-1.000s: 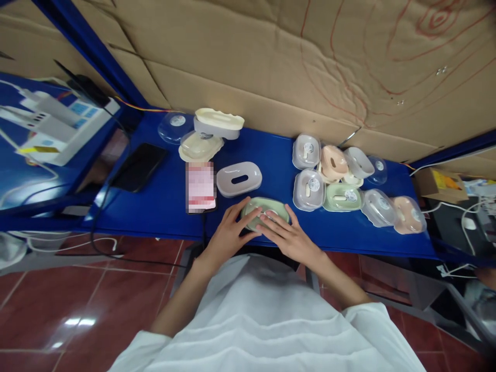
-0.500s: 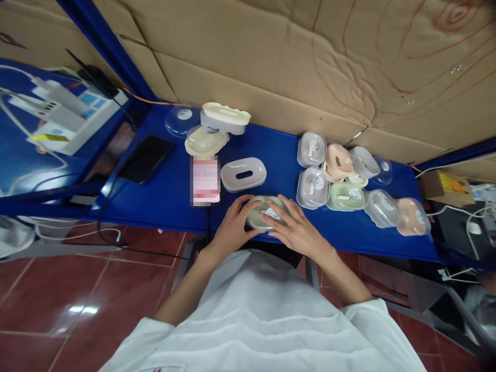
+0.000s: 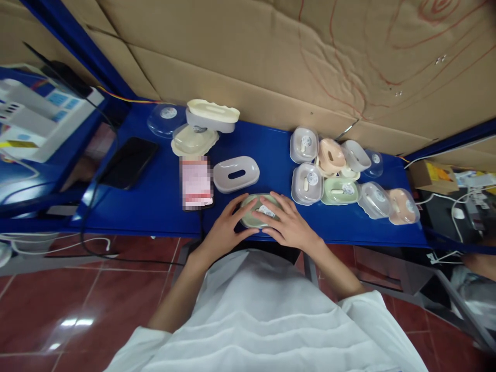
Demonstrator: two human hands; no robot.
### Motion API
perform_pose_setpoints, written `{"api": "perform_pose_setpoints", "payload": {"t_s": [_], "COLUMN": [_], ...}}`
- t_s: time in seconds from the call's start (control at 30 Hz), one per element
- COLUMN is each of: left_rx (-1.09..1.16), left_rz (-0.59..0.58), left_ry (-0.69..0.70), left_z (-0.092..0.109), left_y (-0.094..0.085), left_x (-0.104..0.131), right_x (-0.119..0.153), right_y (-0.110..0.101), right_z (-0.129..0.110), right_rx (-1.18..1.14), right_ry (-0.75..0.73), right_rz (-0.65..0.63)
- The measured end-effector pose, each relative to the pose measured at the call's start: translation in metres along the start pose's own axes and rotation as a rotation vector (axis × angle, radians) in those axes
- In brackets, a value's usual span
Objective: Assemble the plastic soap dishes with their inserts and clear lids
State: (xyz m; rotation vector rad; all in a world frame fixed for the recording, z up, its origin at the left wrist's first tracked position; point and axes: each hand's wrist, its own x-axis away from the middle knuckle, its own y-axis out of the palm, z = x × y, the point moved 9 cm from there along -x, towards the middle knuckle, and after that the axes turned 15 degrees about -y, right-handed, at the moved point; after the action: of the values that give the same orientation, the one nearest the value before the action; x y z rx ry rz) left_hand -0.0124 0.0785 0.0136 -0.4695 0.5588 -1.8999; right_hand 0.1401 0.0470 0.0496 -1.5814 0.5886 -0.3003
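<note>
A green oval box with a clear lid and a round sticker (image 3: 254,213) lies at the front edge of the blue table. My left hand (image 3: 228,225) grips its left side, thumb along the near rim and fingers over the top. From the right, my right hand (image 3: 290,222) holds the same box, its fingers spread across the lid and partly covering the sticker. Just behind is a pale lilac oval piece with a slot (image 3: 248,171). A phone with a blurred pink screen (image 3: 196,183) lies to its left.
Several lidded boxes in lilac, green and peach (image 3: 341,191) stand at the right. Cream and lilac pieces (image 3: 213,116) and a clear lid (image 3: 166,120) are at the back left. A black phone (image 3: 129,163) and power strips (image 3: 58,119) lie further left; cardboard stands behind.
The camera view has shifted, so the table items appear further left. Both hands remain on the green box; the right fingers have moved further across its lid.
</note>
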Motion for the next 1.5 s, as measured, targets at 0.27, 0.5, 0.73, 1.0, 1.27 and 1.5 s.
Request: {"api": "perform_pose_setpoints", "payload": {"t_s": [0.27, 0.5, 0.73, 1.0, 1.27, 1.5], "left_rx": [-0.131, -0.212, -0.226, -0.104, -0.366, -0.458], "left_rz": [0.189, 0.122, 0.297, 0.317, 0.54, 0.423], "left_ry": [0.057, 0.087, 0.045, -0.036, -0.12, -0.098], "left_z": [0.021, 0.028, 0.034, 0.047, 0.04, 0.037], "left_y": [-0.008, -0.014, -0.006, 0.018, -0.035, -0.015], "left_x": [0.021, 0.045, 0.039, -0.01, -0.015, 0.01], "right_x": [0.073, 0.037, -0.017, 0.028, 0.038, 0.025], "right_y": [-0.039, -0.024, -0.045, -0.034, -0.033, -0.04], "right_z": [0.057, 0.065, 0.125, 0.024, 0.069, 0.092], "right_rx": [0.227, 0.035, -0.094, 0.002, 0.107, 0.122], "right_ry": [0.613, 0.393, 0.383, 0.394, 0.442, 0.361], "right_rz": [0.39, 0.23, 0.446, 0.291, 0.299, 0.227]}}
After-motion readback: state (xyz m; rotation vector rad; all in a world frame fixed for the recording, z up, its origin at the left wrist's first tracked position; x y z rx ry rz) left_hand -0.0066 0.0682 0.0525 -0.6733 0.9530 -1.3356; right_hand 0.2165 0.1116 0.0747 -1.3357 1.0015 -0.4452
